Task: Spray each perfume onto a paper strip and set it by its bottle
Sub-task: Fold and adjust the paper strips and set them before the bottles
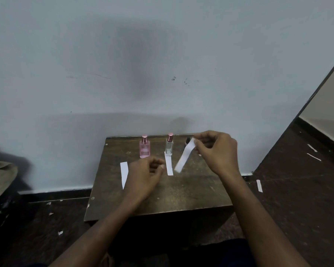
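Nearest the camera, the left hand (145, 177) hovers over the worn brown wooden tabletop (191, 193), fingers loosely curled, holding nothing. At its 9 o'clock lies a white paper strip (124, 174); at 12, the pink square glass perfume bottle (144, 148). The right hand (218, 151) pinches a second white paper strip (184, 157) aloft, at 3 o'clock of the clear glass bottle (169, 145), whose own strip (168, 164) lies at its 6.

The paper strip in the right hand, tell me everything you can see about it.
The paper strip is a plain white, narrow rectangle of thin paper, blank as far as shows. The right hand pinches its top end between fingertips, so it hangs tilted, lower end swinging down-left above the table, apparently clear of it. It hangs right of the clear bottle, in front of a dark bottle that it largely hides.
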A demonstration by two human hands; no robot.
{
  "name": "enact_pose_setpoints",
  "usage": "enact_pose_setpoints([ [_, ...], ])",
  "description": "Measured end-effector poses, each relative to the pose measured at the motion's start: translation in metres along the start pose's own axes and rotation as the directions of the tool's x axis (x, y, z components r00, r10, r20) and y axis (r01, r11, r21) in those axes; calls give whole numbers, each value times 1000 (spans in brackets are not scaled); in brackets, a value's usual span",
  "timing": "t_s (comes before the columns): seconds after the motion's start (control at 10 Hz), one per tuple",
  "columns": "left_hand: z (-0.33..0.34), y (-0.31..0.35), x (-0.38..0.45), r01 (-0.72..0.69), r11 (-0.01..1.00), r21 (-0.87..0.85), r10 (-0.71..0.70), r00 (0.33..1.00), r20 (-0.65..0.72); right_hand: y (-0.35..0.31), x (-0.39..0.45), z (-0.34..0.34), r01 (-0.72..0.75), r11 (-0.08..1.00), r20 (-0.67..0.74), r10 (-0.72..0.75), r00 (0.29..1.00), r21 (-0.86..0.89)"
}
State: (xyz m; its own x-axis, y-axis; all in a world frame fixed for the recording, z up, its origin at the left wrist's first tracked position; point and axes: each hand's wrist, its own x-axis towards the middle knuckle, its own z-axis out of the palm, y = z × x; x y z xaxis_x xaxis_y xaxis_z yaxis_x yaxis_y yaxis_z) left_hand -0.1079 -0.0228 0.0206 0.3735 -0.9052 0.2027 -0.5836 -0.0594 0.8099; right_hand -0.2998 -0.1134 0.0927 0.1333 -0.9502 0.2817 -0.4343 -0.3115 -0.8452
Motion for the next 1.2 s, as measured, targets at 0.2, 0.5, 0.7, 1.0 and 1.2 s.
enact_pose_setpoints([
  [0.2, 32, -13, -24, -315, 779, 543, 172, 939, 298, -53, -11, -22, -231, 234, 238, -2, 971, 944],
  [0.5, 51, -27, -34, -249, 710, 659, -75, 904, 422, -53, -12, -37, -329, -75, 315, -161, 935, 941],
  [0.7, 47, -25, -32, -262, 727, 635, -58, 897, 437, -11, -23, 0, -257, 934, 218, 205, 954, 248],
  [1.0, 22, -25, -8, -316, 766, 560, 36, 891, 453, -20, -25, -6, -288, 831, 275, 170, 946, 476],
  [1.2, -19, -1, 22, 351, 811, -468, -224, 925, 306, -19, -27, -6, -207, 795, 195, 114, 974, 570],
])
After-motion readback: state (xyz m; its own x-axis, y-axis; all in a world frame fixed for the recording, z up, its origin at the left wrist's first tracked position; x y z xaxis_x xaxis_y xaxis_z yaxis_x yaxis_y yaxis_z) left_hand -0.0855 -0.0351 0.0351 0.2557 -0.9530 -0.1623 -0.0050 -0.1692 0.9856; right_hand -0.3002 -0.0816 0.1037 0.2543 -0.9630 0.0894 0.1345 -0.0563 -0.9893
